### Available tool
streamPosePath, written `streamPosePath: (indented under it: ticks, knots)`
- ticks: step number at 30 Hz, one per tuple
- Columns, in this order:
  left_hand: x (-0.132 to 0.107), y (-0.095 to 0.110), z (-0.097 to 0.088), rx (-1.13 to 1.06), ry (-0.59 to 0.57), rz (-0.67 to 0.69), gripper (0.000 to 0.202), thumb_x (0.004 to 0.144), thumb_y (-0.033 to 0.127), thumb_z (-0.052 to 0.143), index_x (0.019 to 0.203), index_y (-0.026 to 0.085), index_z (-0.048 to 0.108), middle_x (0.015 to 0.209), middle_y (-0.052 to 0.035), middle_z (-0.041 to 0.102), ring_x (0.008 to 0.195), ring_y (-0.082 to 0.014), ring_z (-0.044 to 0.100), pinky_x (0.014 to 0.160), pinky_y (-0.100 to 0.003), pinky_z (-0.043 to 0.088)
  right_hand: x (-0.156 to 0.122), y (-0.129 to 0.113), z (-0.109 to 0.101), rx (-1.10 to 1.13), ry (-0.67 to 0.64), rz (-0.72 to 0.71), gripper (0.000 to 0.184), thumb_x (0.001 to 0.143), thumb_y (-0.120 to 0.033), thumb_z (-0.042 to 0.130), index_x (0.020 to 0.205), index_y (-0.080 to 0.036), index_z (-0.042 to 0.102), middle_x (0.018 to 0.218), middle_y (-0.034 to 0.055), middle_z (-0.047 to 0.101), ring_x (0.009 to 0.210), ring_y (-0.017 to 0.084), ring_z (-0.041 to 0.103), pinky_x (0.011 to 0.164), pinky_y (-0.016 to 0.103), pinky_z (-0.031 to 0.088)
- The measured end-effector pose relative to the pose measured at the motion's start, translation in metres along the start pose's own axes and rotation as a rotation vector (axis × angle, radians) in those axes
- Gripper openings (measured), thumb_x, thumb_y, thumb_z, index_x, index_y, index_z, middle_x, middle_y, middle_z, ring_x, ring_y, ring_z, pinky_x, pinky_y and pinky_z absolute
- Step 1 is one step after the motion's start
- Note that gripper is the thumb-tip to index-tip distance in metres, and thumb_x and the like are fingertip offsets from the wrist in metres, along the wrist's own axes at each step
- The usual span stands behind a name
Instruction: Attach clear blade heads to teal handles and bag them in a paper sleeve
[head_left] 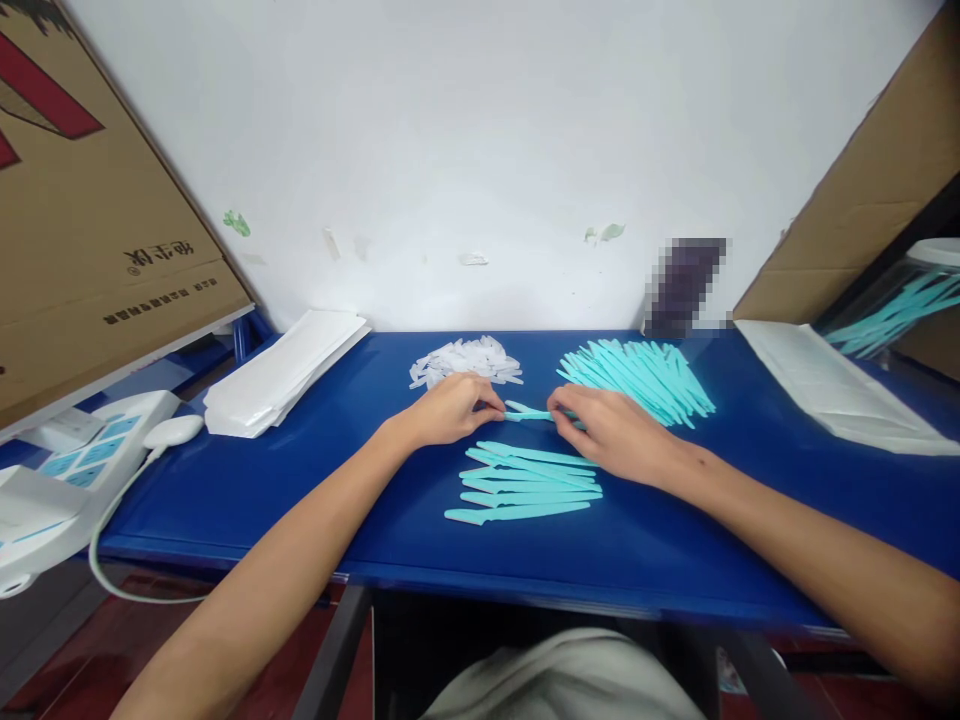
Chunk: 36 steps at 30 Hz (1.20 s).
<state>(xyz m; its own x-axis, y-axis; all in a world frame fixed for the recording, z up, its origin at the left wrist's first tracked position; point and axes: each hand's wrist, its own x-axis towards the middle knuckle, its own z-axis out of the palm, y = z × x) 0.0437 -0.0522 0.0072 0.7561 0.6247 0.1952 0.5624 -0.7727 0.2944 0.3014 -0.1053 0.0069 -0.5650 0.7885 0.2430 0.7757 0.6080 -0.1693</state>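
Observation:
A turquoise eyebrow razor spans the gap between my two hands, just above the table. My left hand is closed in a pinch at its left end; whether a small cap is between those fingers is hidden. My right hand is closed on the razor's right end. Behind my left hand lies a heap of small whitish translucent caps. A thick pile of turquoise razors sits beyond my right hand. Nearer to me, several razors lie side by side, their blade ends to the left.
White paper sleeves lie at the left, by a power strip with a white cable. A padded white envelope and a clear jar of turquoise razors are at the right. Cardboard stands left of the blue table.

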Motion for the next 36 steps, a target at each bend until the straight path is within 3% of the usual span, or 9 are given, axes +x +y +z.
streamPosePath:
  ticks: [3, 6, 10, 14, 18, 22, 29, 33, 36]
  knots:
    - [-0.003, -0.004, -0.006, 0.120, 0.023, -0.020, 0.030, 0.098, 0.040, 0.059, 0.115, 0.019, 0.074, 0.104, -0.0098, 0.072, 0.100, -0.0249, 0.064, 0.088, -0.035, 0.047, -0.002, 0.005, 0.000, -0.060, 0.051, 0.013, 0.028, 0.102, -0.032, 0.041, 0.097, -0.020, 0.065, 0.098, 0.0086, 0.066, 0.081, 0.020, 0.061, 0.065, 0.032, 0.039]
    - [-0.012, -0.019, -0.022, 0.279, 0.058, -0.097, 0.035, 0.101, 0.039, 0.051, 0.119, 0.018, 0.073, 0.110, -0.0124, 0.069, 0.105, -0.0273, 0.062, 0.089, -0.037, 0.046, -0.005, 0.010, 0.000, -0.092, 0.024, 0.028, 0.031, 0.101, -0.037, 0.044, 0.103, -0.020, 0.069, 0.102, 0.0095, 0.065, 0.088, 0.022, 0.063, 0.068, 0.033, 0.041]
    - [-0.028, -0.040, -0.046, 0.412, 0.017, -0.246, 0.032, 0.096, 0.034, 0.053, 0.111, 0.017, 0.076, 0.105, -0.0133, 0.069, 0.099, -0.0286, 0.062, 0.085, -0.038, 0.045, -0.006, 0.016, 0.003, -0.074, -0.027, 0.028, 0.037, 0.101, -0.042, 0.045, 0.114, -0.018, 0.070, 0.107, 0.0111, 0.065, 0.091, 0.024, 0.064, 0.069, 0.034, 0.044]
    - [-0.036, -0.047, -0.056, 0.407, -0.053, -0.319, 0.028, 0.091, 0.031, 0.057, 0.106, 0.020, 0.078, 0.100, -0.0113, 0.070, 0.098, -0.0283, 0.061, 0.084, -0.037, 0.044, -0.003, 0.018, 0.010, -0.003, -0.032, -0.027, 0.039, 0.103, -0.037, 0.041, 0.117, -0.018, 0.072, 0.105, 0.0114, 0.064, 0.090, 0.023, 0.063, 0.070, 0.034, 0.046]
    - [-0.035, -0.046, -0.052, 0.412, -0.107, -0.348, 0.031, 0.090, 0.030, 0.058, 0.114, 0.024, 0.077, 0.102, -0.0113, 0.068, 0.102, -0.0300, 0.060, 0.086, -0.038, 0.043, 0.002, 0.016, 0.015, 0.015, 0.019, -0.068, 0.041, 0.104, -0.034, 0.039, 0.122, -0.019, 0.072, 0.099, 0.0118, 0.062, 0.089, 0.024, 0.061, 0.069, 0.034, 0.046]
    - [-0.030, -0.046, -0.043, 0.419, -0.089, -0.309, 0.029, 0.093, 0.026, 0.055, 0.111, 0.025, 0.078, 0.105, -0.0115, 0.067, 0.104, -0.0286, 0.058, 0.087, -0.037, 0.042, 0.002, 0.013, 0.008, 0.062, 0.037, -0.085, 0.043, 0.104, -0.036, 0.038, 0.127, -0.019, 0.070, 0.100, 0.0115, 0.062, 0.083, 0.021, 0.061, 0.067, 0.033, 0.045]
    - [-0.019, -0.025, -0.032, 0.324, -0.080, -0.147, 0.020, 0.090, 0.030, 0.061, 0.098, 0.022, 0.078, 0.104, -0.0088, 0.073, 0.102, -0.0258, 0.062, 0.087, -0.036, 0.042, -0.009, 0.003, -0.008, 0.168, -0.138, -0.205, 0.032, 0.098, -0.045, 0.054, 0.104, -0.022, 0.076, 0.094, 0.0073, 0.065, 0.076, 0.018, 0.061, 0.067, 0.031, 0.044]
    - [-0.012, -0.012, -0.028, 0.266, -0.098, -0.105, 0.021, 0.088, 0.023, 0.059, 0.097, 0.019, 0.078, 0.093, -0.0074, 0.076, 0.088, -0.0221, 0.067, 0.081, -0.033, 0.045, -0.009, 0.003, -0.003, 0.176, -0.125, -0.194, 0.030, 0.101, -0.036, 0.049, 0.097, -0.020, 0.075, 0.091, 0.0070, 0.065, 0.075, 0.017, 0.060, 0.066, 0.031, 0.043]
    - [-0.012, -0.010, -0.026, 0.272, -0.073, -0.096, 0.031, 0.087, 0.019, 0.057, 0.112, 0.019, 0.076, 0.088, -0.0068, 0.076, 0.080, -0.0207, 0.066, 0.075, -0.031, 0.045, -0.008, 0.005, -0.002, 0.158, -0.069, -0.192, 0.030, 0.101, -0.032, 0.046, 0.094, -0.020, 0.072, 0.090, 0.0078, 0.066, 0.077, 0.018, 0.061, 0.068, 0.031, 0.043]
